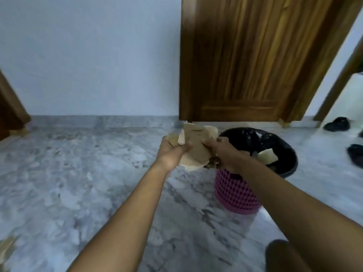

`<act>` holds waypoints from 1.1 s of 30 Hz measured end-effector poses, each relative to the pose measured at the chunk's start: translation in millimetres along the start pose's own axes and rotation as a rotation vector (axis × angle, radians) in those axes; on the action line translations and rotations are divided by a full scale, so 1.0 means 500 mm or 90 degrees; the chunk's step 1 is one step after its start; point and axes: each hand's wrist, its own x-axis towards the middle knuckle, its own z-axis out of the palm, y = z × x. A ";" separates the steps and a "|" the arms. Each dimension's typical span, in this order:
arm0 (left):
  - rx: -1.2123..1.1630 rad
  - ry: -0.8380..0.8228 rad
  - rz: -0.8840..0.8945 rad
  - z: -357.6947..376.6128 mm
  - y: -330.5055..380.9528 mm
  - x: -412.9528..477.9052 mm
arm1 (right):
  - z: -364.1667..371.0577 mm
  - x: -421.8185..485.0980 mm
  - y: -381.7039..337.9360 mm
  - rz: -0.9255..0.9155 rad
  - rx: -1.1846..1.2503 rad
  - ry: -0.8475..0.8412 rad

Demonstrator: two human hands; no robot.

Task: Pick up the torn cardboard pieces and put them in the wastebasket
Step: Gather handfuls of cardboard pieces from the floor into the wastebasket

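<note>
Torn cardboard pieces (197,143) — 1 bundle, held above the marble floor (88,173), just left of the wastebasket (235,195). Left grip (172,152) and right grip (223,152): both curled round the bundle. 1 further cardboard scrap (268,157) — inside the basket's black liner (245,138).

Both hands grip torn cardboard pieces (196,146): left hand (172,152), right hand (225,152). Pink wastebasket (235,195), black liner, just right; one piece inside (268,156). Marble floor (88,173); wooden door (245,55) far.
</note>
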 end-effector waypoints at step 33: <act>0.148 0.333 -0.234 -0.512 -0.053 -0.246 | 0.566 0.033 -0.002 -0.188 -0.450 -0.360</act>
